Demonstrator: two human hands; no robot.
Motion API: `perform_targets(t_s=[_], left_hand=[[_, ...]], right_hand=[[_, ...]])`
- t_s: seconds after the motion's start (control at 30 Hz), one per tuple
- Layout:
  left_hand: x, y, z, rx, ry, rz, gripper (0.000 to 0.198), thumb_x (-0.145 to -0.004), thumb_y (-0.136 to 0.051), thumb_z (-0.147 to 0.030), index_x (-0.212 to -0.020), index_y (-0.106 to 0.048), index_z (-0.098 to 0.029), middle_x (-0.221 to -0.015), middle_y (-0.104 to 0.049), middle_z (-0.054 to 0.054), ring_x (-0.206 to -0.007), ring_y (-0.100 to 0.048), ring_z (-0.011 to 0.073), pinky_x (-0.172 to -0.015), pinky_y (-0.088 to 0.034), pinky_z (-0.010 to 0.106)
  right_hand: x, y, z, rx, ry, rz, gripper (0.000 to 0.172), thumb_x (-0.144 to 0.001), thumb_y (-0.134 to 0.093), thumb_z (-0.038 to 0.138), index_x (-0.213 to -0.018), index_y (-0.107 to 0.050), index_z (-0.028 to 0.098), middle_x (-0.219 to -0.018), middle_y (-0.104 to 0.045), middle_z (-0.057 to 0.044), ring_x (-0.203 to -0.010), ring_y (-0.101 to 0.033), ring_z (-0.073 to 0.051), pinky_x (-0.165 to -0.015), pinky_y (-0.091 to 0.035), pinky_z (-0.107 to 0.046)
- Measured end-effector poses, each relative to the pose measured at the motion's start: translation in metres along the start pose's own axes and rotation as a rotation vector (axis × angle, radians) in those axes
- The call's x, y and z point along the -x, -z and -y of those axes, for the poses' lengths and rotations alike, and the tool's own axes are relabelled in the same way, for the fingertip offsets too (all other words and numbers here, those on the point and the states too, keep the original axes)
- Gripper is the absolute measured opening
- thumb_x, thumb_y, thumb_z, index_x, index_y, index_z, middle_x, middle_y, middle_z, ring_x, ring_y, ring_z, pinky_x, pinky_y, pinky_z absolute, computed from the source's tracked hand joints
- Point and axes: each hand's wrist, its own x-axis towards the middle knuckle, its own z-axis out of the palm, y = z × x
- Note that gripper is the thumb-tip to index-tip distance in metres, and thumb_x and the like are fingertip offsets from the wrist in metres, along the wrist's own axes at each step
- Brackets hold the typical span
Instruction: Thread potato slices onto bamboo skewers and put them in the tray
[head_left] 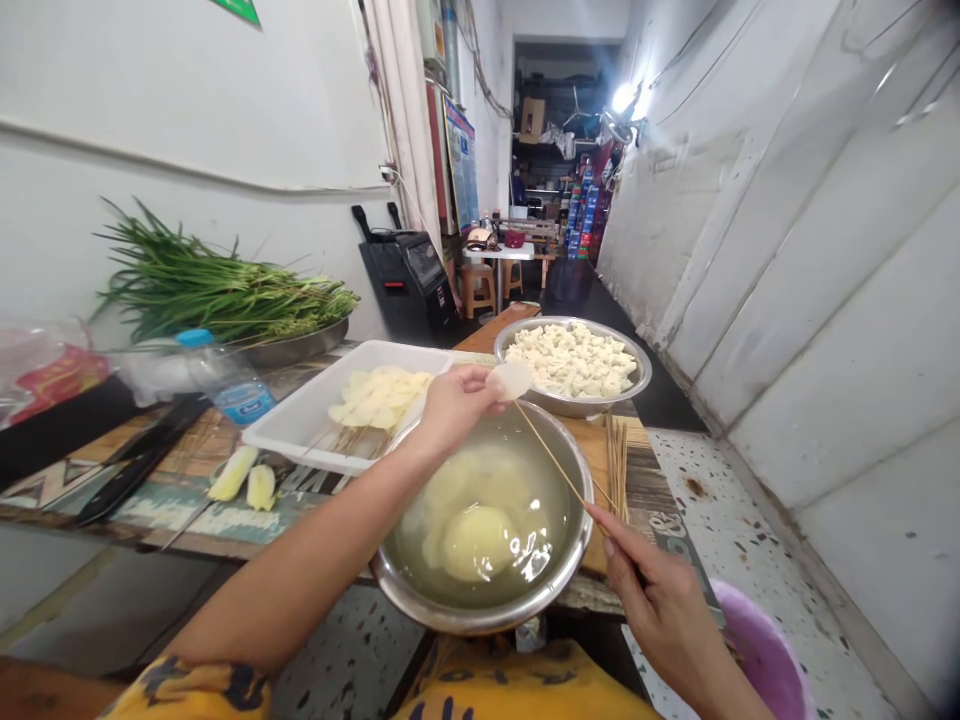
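My left hand [466, 398] pinches a thin, pale potato slice [511, 380] above the far rim of a metal bowl [577, 560]. My right hand [651, 570] grips a bamboo skewer [553, 455], whose far tip meets the lower edge of that slice. Whether the tip has gone through it, I cannot tell. More potato slices [480, 540] lie under the cloudy water in the bowl. Left of the bowl, a white plastic tray [292, 430] contains skewered slices [382, 395]. A bundle of bare skewers [617, 465] lies beside my right hand.
Behind the bowl stands a metal basin of cauliflower pieces [574, 362]. At left are a water bottle [229, 380], a black-handled knife [139, 465], vegetable pieces [247, 480] and a basin of green stalks [225, 290]. A purple bucket [772, 650] stands on the floor at right.
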Motion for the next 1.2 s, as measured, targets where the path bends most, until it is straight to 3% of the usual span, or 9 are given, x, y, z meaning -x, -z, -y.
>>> perform_targets(t_s=[0.37, 0.53, 0.63, 0.73, 0.87, 1.03, 1.2], left_hand=[[0.000, 0.001, 0.005, -0.052, -0.061, 0.029, 0.027, -0.058, -0.073, -0.025, -0.079, -0.063, -0.013, -0.077, -0.068, 0.004, -0.067, -0.063, 0.0149, -0.068, -0.053, 0.030], [0.003, -0.001, 0.004, -0.112, -0.045, 0.061, 0.024, -0.061, -0.071, -0.025, -0.079, -0.063, -0.013, -0.075, -0.068, 0.003, -0.065, -0.062, 0.0133, -0.066, -0.052, 0.028], [0.004, -0.001, 0.006, -0.163, -0.067, 0.108, 0.022, -0.062, -0.069, -0.026, -0.080, -0.064, -0.014, -0.075, -0.067, 0.003, -0.063, -0.061, 0.0127, -0.066, -0.051, 0.027], [0.005, 0.001, 0.009, -0.182, -0.140, 0.130, 0.021, -0.065, -0.067, -0.026, -0.081, -0.064, -0.015, -0.078, -0.067, 0.003, -0.068, -0.061, 0.0137, -0.069, -0.050, 0.027], [0.006, 0.001, 0.011, -0.222, -0.223, 0.112, 0.017, -0.067, -0.066, -0.026, -0.079, -0.064, -0.016, -0.079, -0.067, 0.003, -0.074, -0.062, 0.0151, -0.073, -0.048, 0.026], [0.008, 0.000, 0.012, -0.237, -0.247, 0.092, 0.016, -0.066, -0.066, -0.027, -0.078, -0.064, -0.017, -0.080, -0.068, 0.002, -0.078, -0.062, 0.0157, -0.076, -0.047, 0.026], [0.005, 0.002, 0.011, -0.155, -0.127, 0.123, 0.023, -0.064, -0.068, -0.028, -0.082, -0.064, -0.015, -0.076, -0.068, 0.003, -0.070, -0.062, 0.0144, -0.073, -0.048, 0.027]], right_hand=[[-0.005, -0.004, -0.004, -0.061, -0.093, 0.109, 0.040, -0.091, -0.035, 0.024, -0.125, -0.052, 0.014, -0.059, -0.057, -0.001, -0.053, -0.054, -0.016, -0.054, -0.043, -0.025], [-0.014, -0.005, -0.001, -0.435, -0.274, 0.323, 0.042, -0.091, -0.039, 0.034, -0.129, -0.043, 0.015, -0.054, -0.049, 0.004, -0.042, -0.042, -0.010, -0.041, -0.034, -0.021], [-0.022, -0.012, -0.002, -0.634, -0.434, 0.267, 0.047, -0.087, -0.045, 0.043, -0.121, -0.049, 0.012, -0.052, -0.044, 0.007, -0.036, -0.030, -0.006, -0.034, -0.023, -0.018], [-0.027, -0.018, -0.002, -0.663, -0.430, 0.150, 0.046, -0.083, -0.051, 0.046, -0.111, -0.057, 0.010, -0.053, -0.044, 0.006, -0.038, -0.030, -0.005, -0.035, -0.020, -0.019], [-0.030, -0.022, 0.001, -0.740, -0.432, 0.112, 0.045, -0.081, -0.056, 0.046, -0.105, -0.060, 0.009, -0.048, -0.040, 0.008, -0.038, -0.028, -0.005, -0.036, -0.019, -0.018], [-0.033, -0.024, 0.007, -1.078, -0.560, 0.165, 0.035, -0.079, -0.060, 0.041, -0.101, -0.060, 0.013, -0.047, -0.039, 0.011, -0.027, -0.020, 0.000, -0.027, -0.013, -0.014], [-0.039, -0.022, 0.001, -1.333, -0.609, 0.297, 0.025, -0.078, -0.062, 0.037, -0.091, -0.063, 0.016, -0.046, -0.036, 0.012, -0.023, -0.013, 0.002, -0.022, -0.016, -0.012]])
